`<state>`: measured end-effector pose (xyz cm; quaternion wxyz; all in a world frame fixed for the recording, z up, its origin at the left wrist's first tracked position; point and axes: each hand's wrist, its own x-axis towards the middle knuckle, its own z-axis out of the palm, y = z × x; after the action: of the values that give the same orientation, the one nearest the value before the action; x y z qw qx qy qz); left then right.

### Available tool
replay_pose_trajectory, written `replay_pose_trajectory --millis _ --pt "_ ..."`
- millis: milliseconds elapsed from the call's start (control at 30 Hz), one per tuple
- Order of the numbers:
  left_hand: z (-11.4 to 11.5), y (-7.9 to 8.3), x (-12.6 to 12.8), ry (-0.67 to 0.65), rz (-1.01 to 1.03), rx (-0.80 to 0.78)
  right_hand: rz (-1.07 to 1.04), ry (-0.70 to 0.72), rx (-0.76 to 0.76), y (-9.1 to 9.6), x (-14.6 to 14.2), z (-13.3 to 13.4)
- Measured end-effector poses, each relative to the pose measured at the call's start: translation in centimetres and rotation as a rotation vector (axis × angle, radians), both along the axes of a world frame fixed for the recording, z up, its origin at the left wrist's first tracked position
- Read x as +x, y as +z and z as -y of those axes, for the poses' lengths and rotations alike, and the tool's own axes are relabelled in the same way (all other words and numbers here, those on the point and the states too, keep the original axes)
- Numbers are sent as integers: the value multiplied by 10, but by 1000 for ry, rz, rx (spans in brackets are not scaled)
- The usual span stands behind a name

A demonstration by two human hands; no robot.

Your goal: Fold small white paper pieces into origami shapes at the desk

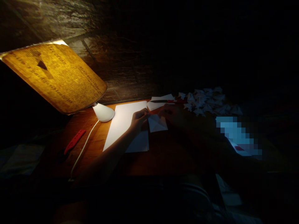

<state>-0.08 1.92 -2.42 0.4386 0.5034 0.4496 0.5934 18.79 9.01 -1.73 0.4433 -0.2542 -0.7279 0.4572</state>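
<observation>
A small square of folded white paper (158,124), with crease lines across it, lies on the wooden table between my two hands. My left hand (139,117) is closed, its thumb and fingertips pinching the paper's upper left corner. From the other side, my right hand (171,112) curls at the upper right edge with its fingers closed on the paper; deep shadow hides part of it. Under my left wrist lies a stack of white sheets (123,124). Just beyond my hands, a knife with a red handle (173,101) rests on smaller cut papers (155,105).
A lamp with a printed shade (58,77) and white base (104,112) stands at the left, its cord (81,151) running to the front edge. Nearby is a red power strip (74,141). Several folded paper pieces (205,101) are heaped at the back right, near a lit, pixelated object (235,132).
</observation>
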Motion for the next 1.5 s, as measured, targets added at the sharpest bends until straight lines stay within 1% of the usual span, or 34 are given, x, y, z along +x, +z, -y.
replay_pose_trajectory --millis 133,233,300,433,567,633,700,800,900,1067,1167,1233,1300,1367,1500 --pt "2 1 2 -50 16 -35 53 101 20 3 2 0" --pt "2 2 3 -48 34 -42 115 144 24 7 3 2" --pt "1 3 3 -26 41 -42 127 167 -2 9 4 4" --pt "0 3 4 47 107 -59 75 147 -142 10 4 7" --pt "0 1 3 82 173 -99 -17 58 -280 6 2 4" --pt "-1 0 2 84 158 -77 -83 24 -346 4 1 4" --pt "-3 -1 1 86 129 -27 -125 28 -407 4 0 5" --pt "-5 -3 0 99 122 24 -168 37 -433 7 -1 7" --pt "-6 -8 -1 78 119 35 -159 26 -408 8 -2 8" --pt "-9 -17 -3 37 58 51 -76 19 -341 6 -1 5" --pt "-10 -18 -3 42 65 61 -63 21 -345 2 -2 4" --pt "-10 -18 -3 57 64 79 -48 -8 -329 -1 -2 2" --pt "-10 -16 -3 78 61 83 -9 -54 -265 -3 -2 1" --pt "-9 -14 -3 115 51 73 62 -79 -164 -3 -1 0" --pt "-8 -12 -5 194 3 96 272 -99 32 2 3 2"
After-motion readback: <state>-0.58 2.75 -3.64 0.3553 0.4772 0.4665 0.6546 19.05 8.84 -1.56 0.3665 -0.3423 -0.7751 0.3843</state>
